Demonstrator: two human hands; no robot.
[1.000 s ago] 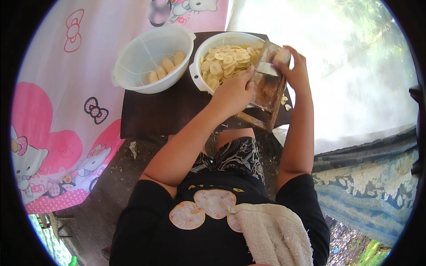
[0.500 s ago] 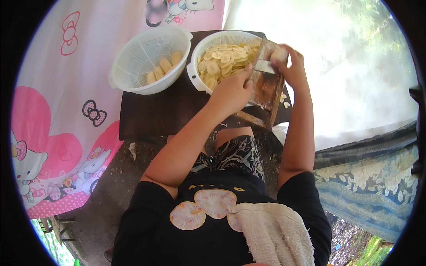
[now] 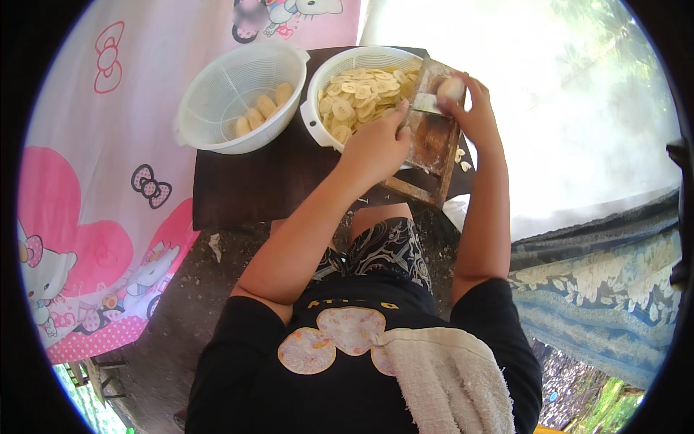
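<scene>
A wooden slicer board (image 3: 434,137) with a metal blade (image 3: 428,104) leans over the right side of a white colander (image 3: 311,116). Banana slices (image 3: 361,98) are heaped inside that colander. My left hand (image 3: 377,148) grips the slicer's left edge, its thumb and fingers closed around the wood. Pressed near the blade by my right hand (image 3: 471,108) is a peeled banana (image 3: 451,90), slightly blurred. To the left, a second white colander (image 3: 210,94) holds several whole peeled bananas (image 3: 266,107).
Both colanders stand on a dark table (image 3: 246,188). Small banana scraps (image 3: 463,160) lie right of the slicer. A pink patterned curtain (image 3: 108,173) hangs at left, a pale sheet (image 3: 564,130) at right. A beige towel (image 3: 448,376) drapes over my shirt.
The right hand and the banana have shifted only slightly at the blade. The left hand still grips the slicer. The whole view has moved a little.
</scene>
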